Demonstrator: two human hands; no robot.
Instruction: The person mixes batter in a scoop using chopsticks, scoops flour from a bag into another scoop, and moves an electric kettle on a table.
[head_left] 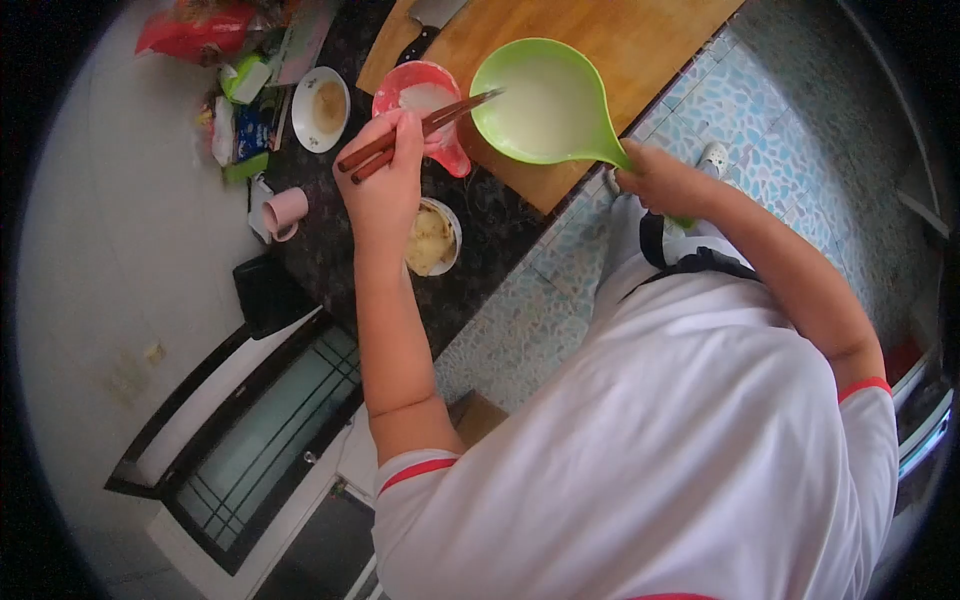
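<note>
My left hand (390, 150) is closed around a pair of dark wooden chopsticks (432, 120), their tips over the left rim of a green dipper (603, 118). A smooth, milky white liquid (545, 110) lies in the dipper. My right hand (660, 180) grips its handle, holding it by the counter's edge. Partly behind my left hand is a red dipper (465, 160) with white powder or paste in it. Near my left wrist stands a white bowl (457, 240) of pale yellow, lumpy food, partly hidden by my forearm.
On the dark counter (490, 260) are a wooden board (640, 50), a knife with a black handle (418, 45), a white bowl (302, 115) with brownish contents and a pink mug (285, 212). Packets (245, 130) and a red bag (200, 35) line the wall. Patterned floor (520, 320) lies beside the counter.
</note>
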